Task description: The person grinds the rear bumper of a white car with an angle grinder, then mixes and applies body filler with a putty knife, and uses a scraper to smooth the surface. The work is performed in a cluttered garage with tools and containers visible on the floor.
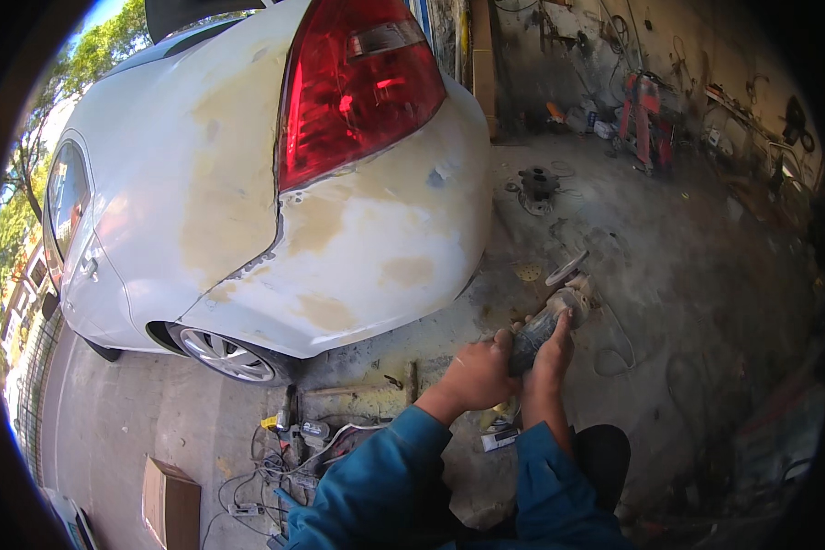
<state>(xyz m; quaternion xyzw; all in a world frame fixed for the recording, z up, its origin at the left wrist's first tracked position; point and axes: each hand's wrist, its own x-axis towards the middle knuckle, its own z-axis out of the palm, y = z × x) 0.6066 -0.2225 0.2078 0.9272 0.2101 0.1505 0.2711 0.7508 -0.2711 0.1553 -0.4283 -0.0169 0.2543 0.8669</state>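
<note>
Both of my hands are wrapped round an angle grinder point(543, 335) with a dark, dusty body. My left hand point(479, 374) grips its rear end, and my right hand point(552, 356) closes on the body further forward, its thumb near the head. A pale round disc point(567, 268) sits at the grinder's far end, tilted and apart from the car. To the left stands a white car point(367, 247), its rear corner patched with tan filler and sanded areas. Above the patches is a red tail light point(362, 87). A jagged seam runs down from the light towards the wheel point(225, 356).
Tangled cables and power tools point(302, 440) lie on the floor at lower left, near a hammer point(353, 389). A cardboard box point(171, 504) stands further left. A white tube point(500, 440) lies below my hands. Far right are a red jack point(644, 119) and a dark metal part point(538, 186).
</note>
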